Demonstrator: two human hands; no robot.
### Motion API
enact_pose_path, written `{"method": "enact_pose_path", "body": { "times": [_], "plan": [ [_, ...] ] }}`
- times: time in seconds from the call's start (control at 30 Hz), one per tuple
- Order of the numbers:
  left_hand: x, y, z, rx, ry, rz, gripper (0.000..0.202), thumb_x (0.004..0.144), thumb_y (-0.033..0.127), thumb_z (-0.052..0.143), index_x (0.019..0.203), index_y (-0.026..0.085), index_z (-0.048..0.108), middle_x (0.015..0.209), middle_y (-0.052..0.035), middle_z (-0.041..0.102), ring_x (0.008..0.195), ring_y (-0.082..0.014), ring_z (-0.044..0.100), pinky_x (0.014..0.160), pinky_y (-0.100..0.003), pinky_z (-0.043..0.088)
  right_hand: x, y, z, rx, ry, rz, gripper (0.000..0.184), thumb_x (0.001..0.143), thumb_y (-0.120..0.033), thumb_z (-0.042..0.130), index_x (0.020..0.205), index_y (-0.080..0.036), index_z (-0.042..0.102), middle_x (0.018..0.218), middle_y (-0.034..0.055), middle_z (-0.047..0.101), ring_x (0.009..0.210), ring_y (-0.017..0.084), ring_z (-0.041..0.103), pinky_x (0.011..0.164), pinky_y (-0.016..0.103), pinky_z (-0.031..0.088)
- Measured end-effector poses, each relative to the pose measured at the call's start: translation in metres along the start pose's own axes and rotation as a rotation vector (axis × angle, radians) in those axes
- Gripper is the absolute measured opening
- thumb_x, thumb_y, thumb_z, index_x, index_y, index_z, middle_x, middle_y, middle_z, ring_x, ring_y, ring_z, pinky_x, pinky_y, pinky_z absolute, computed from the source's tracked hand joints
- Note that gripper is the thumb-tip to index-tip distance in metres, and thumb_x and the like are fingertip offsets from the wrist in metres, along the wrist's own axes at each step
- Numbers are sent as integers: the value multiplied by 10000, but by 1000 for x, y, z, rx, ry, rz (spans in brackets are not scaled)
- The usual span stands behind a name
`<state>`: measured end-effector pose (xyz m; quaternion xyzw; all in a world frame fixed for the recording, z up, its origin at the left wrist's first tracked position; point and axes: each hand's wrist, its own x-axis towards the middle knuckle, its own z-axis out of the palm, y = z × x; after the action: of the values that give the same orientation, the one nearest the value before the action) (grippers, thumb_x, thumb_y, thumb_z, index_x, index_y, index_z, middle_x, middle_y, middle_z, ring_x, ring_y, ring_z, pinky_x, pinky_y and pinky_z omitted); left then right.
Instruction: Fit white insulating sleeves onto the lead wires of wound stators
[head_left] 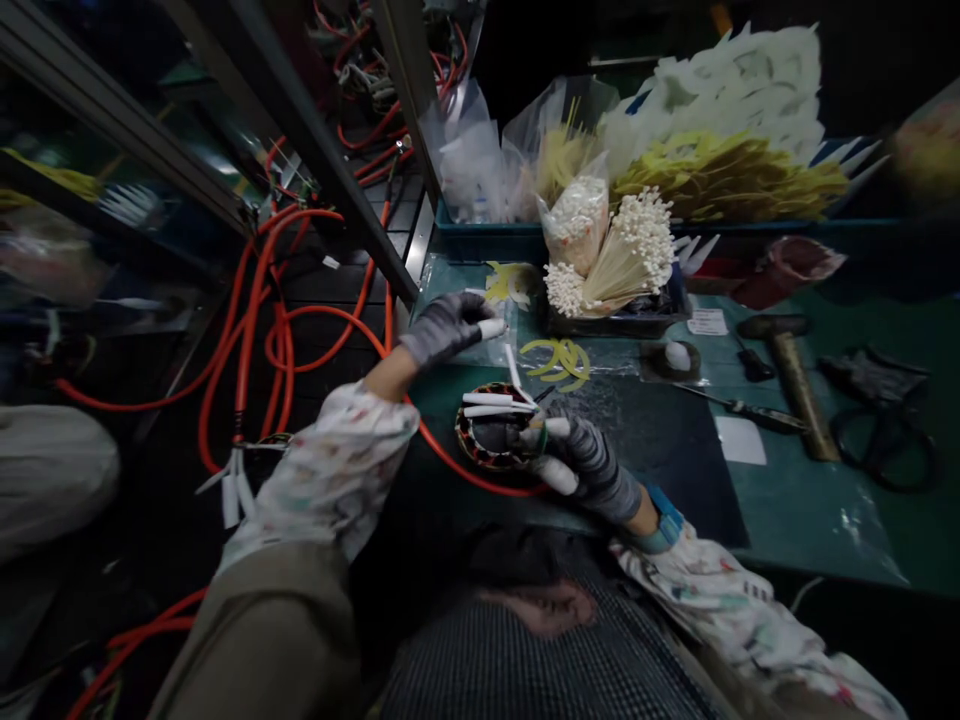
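Along the far edge of the desk [810,520], a long teal bin [491,229] holds yellow strips [735,185], pale sheet-like pieces [739,90] and plastic bags [472,150]. Before it, a small dark box [622,325] carries white-tipped sticks [637,245] and a filled bag [576,215]. Near the left edge, the left hand's [450,328] fingers sit close together; whether they pinch anything I cannot tell. The right hand's [577,455] fingers touch a round wound piece [491,437] near the near left corner; their clamp is unclear. It looks dense and stiff, best taken by its rim; its white sleeves [487,399] seem light and slippery.
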<state>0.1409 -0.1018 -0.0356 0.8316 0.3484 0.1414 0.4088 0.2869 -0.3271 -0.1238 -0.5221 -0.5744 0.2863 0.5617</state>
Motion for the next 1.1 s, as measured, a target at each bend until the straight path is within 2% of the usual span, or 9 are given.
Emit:
{"method": "enact_pose_path", "body": {
  "times": [0.1,0.17,0.27,0.37,0.57,0.67,0.77,0.9,1.1],
  "plan": [
    [60,-14,20,326,-297,-53,230,831,320,773,977,147,810,974,-67,807,910,-204,724,860,-288,561,-4,6,1,-10,-52,-162,217,909,-422,777,1101,-322,764,942,24,834,829,240,804,742,398,671],
    [85,-13,41,404,-374,-56,251,759,345,848,914,151,816,896,-67,796,877,-221,725,840,-288,560,-4,7,2,-31,-30,-165,196,930,-409,749,1102,-315,762,929,29,834,801,234,801,723,390,671],
    [100,-8,67,466,-338,-62,300,637,334,917,842,156,788,885,-91,783,949,-286,728,912,-343,566,-3,9,5,-85,-1,-121,183,919,-437,739,1059,-323,769,929,37,837,824,248,807,742,408,683],
    [97,-13,70,471,-293,-72,278,646,303,893,840,146,770,893,-106,776,952,-302,724,930,-373,569,-3,9,8,-91,23,-90,207,869,-452,776,1032,-324,767,957,38,840,883,267,814,786,427,690],
    [53,-41,29,309,-168,-60,130,865,257,741,926,142,743,836,-42,769,749,-166,673,718,-255,570,1,-3,14,161,191,34,146,961,-378,735,1093,-318,726,991,9,834,887,229,802,844,413,673],
    [6,-36,18,237,113,31,139,965,244,663,1060,154,710,1009,-68,790,860,-162,709,811,-271,604,13,-13,13,145,387,227,202,967,-455,744,1071,-282,743,1051,33,831,986,252,789,970,462,646],
    [-44,-14,26,143,510,403,241,1025,285,681,1252,211,716,1154,-61,803,1008,-176,758,925,-305,630,25,-24,9,111,438,338,293,996,-524,696,1140,-275,753,1201,60,811,1127,274,761,1108,514,581],
    [-84,15,51,329,456,713,252,1084,210,605,1289,251,747,1239,-52,811,1113,-162,774,957,-276,642,32,-33,7,-1,444,300,333,1056,-550,593,1166,-274,745,1226,79,798,1163,272,744,1108,495,573],
    [-90,18,70,441,412,804,304,1122,187,490,1281,181,749,1186,-80,829,1127,-176,786,954,-292,666,30,-31,12,3,543,260,311,1000,-543,665,1078,-258,761,1128,60,825,1046,262,759,1012,474,613]
  ]
}}
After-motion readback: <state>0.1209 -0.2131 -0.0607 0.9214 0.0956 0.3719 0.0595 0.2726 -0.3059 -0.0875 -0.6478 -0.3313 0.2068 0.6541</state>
